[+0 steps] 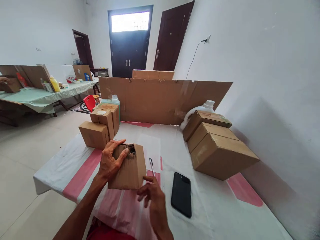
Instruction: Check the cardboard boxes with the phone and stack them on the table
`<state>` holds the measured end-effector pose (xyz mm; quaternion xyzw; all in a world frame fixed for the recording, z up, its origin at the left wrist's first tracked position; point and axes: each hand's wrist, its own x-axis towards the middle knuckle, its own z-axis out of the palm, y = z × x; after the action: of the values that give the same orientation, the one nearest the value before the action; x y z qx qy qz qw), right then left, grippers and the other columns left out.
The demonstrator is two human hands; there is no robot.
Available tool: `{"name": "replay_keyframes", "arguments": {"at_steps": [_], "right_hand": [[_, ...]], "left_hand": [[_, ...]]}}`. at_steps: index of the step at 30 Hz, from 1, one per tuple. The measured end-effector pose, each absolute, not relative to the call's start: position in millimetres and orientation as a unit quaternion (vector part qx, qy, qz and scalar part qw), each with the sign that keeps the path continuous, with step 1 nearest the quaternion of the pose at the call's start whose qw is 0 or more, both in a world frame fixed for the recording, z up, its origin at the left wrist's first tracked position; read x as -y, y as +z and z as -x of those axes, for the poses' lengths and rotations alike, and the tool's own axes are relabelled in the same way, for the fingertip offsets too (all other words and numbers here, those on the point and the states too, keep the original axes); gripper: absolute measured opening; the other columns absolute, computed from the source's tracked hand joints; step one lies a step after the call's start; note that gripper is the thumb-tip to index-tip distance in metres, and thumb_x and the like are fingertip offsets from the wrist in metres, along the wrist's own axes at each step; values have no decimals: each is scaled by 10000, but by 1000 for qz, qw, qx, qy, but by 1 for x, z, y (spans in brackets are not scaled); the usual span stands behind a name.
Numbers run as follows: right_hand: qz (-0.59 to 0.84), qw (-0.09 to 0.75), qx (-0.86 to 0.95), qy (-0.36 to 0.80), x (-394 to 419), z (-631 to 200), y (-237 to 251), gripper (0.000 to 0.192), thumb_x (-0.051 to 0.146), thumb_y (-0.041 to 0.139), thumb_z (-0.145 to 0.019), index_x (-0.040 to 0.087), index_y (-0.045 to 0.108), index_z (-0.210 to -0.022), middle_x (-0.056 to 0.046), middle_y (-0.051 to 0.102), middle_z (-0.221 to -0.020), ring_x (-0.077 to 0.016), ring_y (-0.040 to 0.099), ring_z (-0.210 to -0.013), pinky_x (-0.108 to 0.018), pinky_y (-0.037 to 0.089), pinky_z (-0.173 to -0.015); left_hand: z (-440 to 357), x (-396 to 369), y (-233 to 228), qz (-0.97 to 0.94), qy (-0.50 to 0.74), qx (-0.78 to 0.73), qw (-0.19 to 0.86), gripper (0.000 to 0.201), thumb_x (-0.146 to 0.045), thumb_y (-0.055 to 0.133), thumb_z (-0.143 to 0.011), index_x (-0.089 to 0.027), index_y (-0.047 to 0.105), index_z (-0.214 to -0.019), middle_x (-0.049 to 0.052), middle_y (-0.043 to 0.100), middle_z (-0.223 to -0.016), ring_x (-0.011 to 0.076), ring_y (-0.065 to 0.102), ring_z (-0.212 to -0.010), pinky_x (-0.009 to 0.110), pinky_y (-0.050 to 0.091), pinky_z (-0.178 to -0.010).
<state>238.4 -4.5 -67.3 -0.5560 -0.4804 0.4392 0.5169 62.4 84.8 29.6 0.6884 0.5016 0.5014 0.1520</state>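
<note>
Left hand (110, 163) is clamped on the small cardboard box (130, 170), palm on its left face, thumb reaching across the top by a dark opening there. The box sits at the near middle of the counter (220, 213), on the white and pink cloth. Right hand (152, 196) hovers at the box's five o'clock corner, fingers loosely curled, gripping nothing, fingertips just at the box's lower edge. At three o'clock from the box lies a pen (151, 166), close beside it, and further round at four o'clock a black phone (181, 194) lies flat, face up. Over at ten o'clock, a cluster of closed cartons (100, 125) with a white-capped bottle (115, 99) behind them. At two o'clock, three larger cartons (215, 143) lean stacked against each other, a white jug (200, 110) tucked behind. A long cardboard sheet (160, 98) stands upright along the counter's far edge at twelve.
</note>
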Motion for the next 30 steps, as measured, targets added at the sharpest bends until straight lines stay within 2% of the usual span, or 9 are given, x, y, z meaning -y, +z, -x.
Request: {"name": "replay_keyframes", "arguments": {"at_steps": [2, 5, 8, 11, 14, 16, 20, 25, 30], "right_hand": [[662, 421, 511, 351, -11, -266, -76, 551, 649, 206, -1021, 239, 559, -919, -30, 658, -683, -213, 665, -630, -304, 494, -595], [759, 278, 531, 254, -38, -295, -89, 244, 459, 555, -944, 244, 537, -830, -69, 698, -767, -276, 707, -804, -340, 480, -718], [765, 257, 527, 267, -56, -306, -101, 165, 268, 641, -847, 245, 521, -737, -74, 699, -736, -288, 704, -787, -342, 449, -699], [741, 292, 526, 298, -58, -312, -107, 228, 309, 611, -859, 252, 519, -658, -50, 672, -652, -258, 675, -710, -333, 445, -670], [720, 372, 495, 314, -54, -320, -94, 291, 480, 501, -934, 242, 557, -777, -44, 687, -703, -229, 652, -666, -326, 467, -629], [665, 500, 440, 338, -50, -320, -72, 319, 545, 495, -948, 237, 551, -888, -33, 701, -770, -204, 655, -666, -312, 486, -613], [431, 736, 344, 392, -43, -300, -13, 259, 431, 771, -851, 228, 629, -925, -21, 740, -929, -173, 706, -757, -277, 514, -631], [411, 700, 462, 359, -36, -265, 26, 143, 341, 788, -883, 229, 731, -951, 10, 734, -812, -112, 649, -637, -233, 516, -600], [456, 647, 554, 259, -36, -257, 24, 89, 327, 742, -925, 245, 738, -957, 11, 735, -892, -124, 674, -732, -232, 531, -658]], "left_hand": [[-76, -81, 31, -714, 482, -491, 131, 337, -370, 644, -934, -240, 691, -1241, 67, 694, -1178, 259, 638, -1127, 429, 495, -1039], [-92, -74, 32, -742, 441, -493, 108, 419, -314, 646, -901, -244, 644, -1315, 73, 679, -1228, 284, 612, -1161, 470, 457, -1068], [-97, -72, 33, -747, 423, -497, 125, 492, -259, 594, -876, -244, 612, -1368, 81, 651, -1292, 301, 579, -1209, 492, 422, -1096], [-92, -73, 33, -753, 425, -473, 168, 583, -175, 497, -831, -238, 588, -1404, 80, 616, -1352, 293, 542, -1263, 483, 397, -1120], [-87, -72, 32, -757, 425, -463, 180, 669, -149, 467, -792, -219, 541, -1453, 85, 592, -1393, 289, 510, -1302, 475, 361, -1147], [-87, -71, 31, -758, 425, -464, 174, 674, -167, 475, -800, -206, 510, -1472, 90, 588, -1397, 289, 505, -1301, 465, 354, -1149], [-89, -69, 31, -766, 420, -458, 165, 608, -192, 493, -812, -207, 532, -1419, 82, 616, -1325, 284, 536, -1218, 443, 390, -1090], [-89, -67, 33, -772, 417, -454, 155, 531, -191, 512, -789, -200, 574, -1317, 81, 634, -1254, 284, 549, -1161, 436, 404, -1041], [-92, -63, 34, -774, 415, -454, 151, 514, -187, 526, -771, -214, 585, -1281, 79, 644, -1227, 292, 553, -1136, 450, 401, -1034]]}}
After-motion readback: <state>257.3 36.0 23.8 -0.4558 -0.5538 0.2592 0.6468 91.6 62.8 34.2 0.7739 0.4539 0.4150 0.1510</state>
